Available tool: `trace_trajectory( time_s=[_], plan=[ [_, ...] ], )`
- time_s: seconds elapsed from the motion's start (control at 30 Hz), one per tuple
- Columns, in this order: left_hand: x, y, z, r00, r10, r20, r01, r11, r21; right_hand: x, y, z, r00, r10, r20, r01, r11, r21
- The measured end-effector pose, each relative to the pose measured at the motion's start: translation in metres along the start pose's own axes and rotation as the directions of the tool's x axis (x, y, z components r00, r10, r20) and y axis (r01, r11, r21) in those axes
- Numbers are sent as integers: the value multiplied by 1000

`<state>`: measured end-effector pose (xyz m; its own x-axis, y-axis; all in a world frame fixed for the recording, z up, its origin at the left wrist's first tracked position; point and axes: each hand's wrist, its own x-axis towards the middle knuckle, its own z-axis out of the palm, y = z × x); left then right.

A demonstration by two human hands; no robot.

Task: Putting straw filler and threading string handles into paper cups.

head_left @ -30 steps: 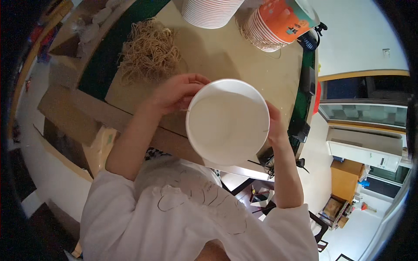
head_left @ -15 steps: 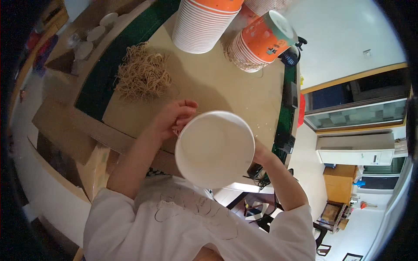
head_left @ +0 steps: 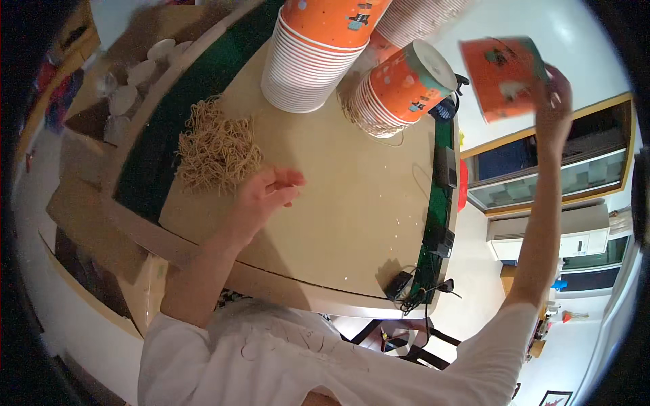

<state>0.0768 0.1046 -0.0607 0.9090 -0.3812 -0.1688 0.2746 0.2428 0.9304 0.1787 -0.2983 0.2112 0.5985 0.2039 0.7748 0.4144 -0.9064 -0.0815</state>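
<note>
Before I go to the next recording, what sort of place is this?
Probably a room in a home used for handwork, perhaps a small workshop: a pile of string and stacked tubs stand on the table, and a framed picture shows at lower right.

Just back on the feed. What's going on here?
A person's right hand holds an orange paper bucket up at the right, tipped on its side. The left hand is over the table, near a heap of tan string; whether it pinches anything is unclear. Farther back stand a taller stack of buckets and a shorter stack with string around its lower rims.
</note>
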Motion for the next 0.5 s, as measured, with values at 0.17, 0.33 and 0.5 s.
trace_trajectory(
  time_s=[0.17,0.33,0.5],
  plan=[
    [13,27,-15,986,163,-32,-155,974,165,-2,-14,105,941,-255,224,315,901,-297],
    [43,70,-49,924,378,-63,-338,880,333,-39,-31,127,869,-162,467,296,927,-229],
    [137,122,-60,724,647,-237,-510,735,448,-38,-62,163,905,-169,390,97,975,198]
  ],
)
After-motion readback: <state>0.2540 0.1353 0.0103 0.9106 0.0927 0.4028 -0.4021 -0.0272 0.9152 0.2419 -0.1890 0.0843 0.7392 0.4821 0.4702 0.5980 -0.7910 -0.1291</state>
